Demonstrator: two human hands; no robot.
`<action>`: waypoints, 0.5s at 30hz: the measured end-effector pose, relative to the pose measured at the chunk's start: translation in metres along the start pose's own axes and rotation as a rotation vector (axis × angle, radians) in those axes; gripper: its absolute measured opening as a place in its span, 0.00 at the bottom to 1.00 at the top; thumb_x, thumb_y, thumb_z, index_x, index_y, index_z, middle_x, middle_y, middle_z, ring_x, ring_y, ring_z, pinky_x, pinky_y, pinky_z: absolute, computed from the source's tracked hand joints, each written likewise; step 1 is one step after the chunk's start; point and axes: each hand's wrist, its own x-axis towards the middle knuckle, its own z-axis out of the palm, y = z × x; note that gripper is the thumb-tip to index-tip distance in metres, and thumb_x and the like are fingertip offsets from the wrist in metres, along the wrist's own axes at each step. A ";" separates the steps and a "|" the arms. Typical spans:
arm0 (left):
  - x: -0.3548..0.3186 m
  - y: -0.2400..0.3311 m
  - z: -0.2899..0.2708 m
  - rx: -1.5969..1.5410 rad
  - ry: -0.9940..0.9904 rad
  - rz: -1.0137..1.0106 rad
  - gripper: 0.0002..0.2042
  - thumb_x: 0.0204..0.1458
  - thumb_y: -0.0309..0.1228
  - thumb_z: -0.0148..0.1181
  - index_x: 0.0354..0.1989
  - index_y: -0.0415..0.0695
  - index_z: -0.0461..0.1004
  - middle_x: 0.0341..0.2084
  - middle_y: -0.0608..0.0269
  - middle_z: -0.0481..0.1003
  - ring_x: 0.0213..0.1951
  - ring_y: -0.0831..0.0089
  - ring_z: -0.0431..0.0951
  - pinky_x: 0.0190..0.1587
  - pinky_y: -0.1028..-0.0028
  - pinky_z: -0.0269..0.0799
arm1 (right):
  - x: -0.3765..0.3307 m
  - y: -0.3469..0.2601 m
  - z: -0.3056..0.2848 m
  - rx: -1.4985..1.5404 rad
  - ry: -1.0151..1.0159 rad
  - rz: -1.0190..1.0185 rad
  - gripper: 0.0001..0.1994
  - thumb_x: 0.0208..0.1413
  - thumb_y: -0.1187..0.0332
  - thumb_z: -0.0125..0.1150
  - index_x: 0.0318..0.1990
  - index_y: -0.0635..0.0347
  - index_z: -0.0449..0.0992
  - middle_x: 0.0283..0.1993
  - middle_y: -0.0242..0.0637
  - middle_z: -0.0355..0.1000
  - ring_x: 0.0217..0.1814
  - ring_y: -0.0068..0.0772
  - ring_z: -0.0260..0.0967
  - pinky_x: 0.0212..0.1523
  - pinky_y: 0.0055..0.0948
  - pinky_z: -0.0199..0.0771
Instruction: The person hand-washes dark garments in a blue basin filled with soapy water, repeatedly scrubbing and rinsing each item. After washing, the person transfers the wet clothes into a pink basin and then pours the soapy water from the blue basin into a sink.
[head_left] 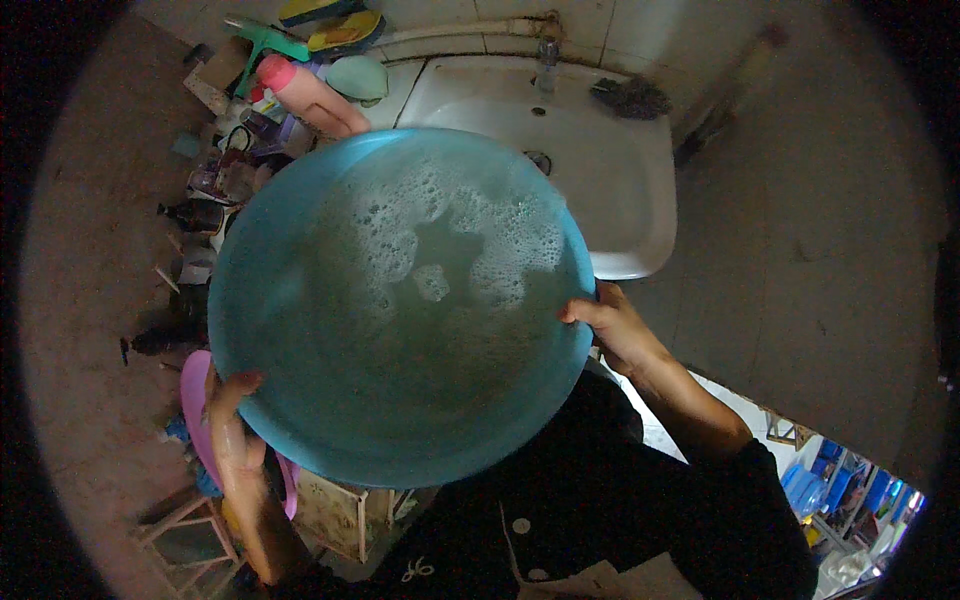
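Note:
A large round blue basin [400, 400] fills the middle of the head view, holding murky water with white suds [515, 235] floating toward its far side. My left hand [235, 425] grips the rim at the near left, its thumb over the edge and its other fingers mostly hidden outside. On the right, my right hand [612, 328] is closed round the rim the same way, thumb inside. The far right part of the basin overlaps the white sink [625, 180] from above. What lies under the water cannot be made out.
A tap [547, 60] stands behind the sink, with a dark scouring pad [630, 97] on its right corner. Pink bottle [305, 95], green brush-like tool [262, 42] and several small containers crowd the left. A pink basin [198, 400] lies below, near a wooden stool [185, 535].

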 end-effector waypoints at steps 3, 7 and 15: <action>-0.003 0.003 -0.001 -0.046 0.001 -0.020 0.26 0.34 0.30 0.54 0.47 0.39 0.63 0.39 0.58 0.68 0.41 0.64 0.69 0.43 0.68 0.65 | -0.001 -0.002 0.001 0.001 -0.033 -0.009 0.25 0.37 0.67 0.57 0.45 0.72 0.63 0.36 0.39 0.66 0.35 0.30 0.64 0.35 0.29 0.66; -0.003 0.008 -0.001 -0.060 0.064 -0.075 0.22 0.32 0.28 0.56 0.42 0.39 0.66 0.36 0.60 0.69 0.39 0.66 0.68 0.44 0.71 0.62 | 0.001 -0.007 -0.003 -0.039 -0.070 0.048 0.27 0.37 0.65 0.56 0.47 0.71 0.63 0.37 0.40 0.66 0.37 0.32 0.64 0.35 0.29 0.66; 0.008 0.022 0.009 -0.053 0.034 -0.031 0.24 0.32 0.28 0.55 0.44 0.39 0.66 0.38 0.60 0.69 0.40 0.66 0.68 0.44 0.70 0.63 | 0.014 -0.009 -0.009 -0.051 -0.112 0.113 0.27 0.38 0.62 0.56 0.47 0.70 0.63 0.39 0.41 0.66 0.39 0.34 0.64 0.37 0.30 0.65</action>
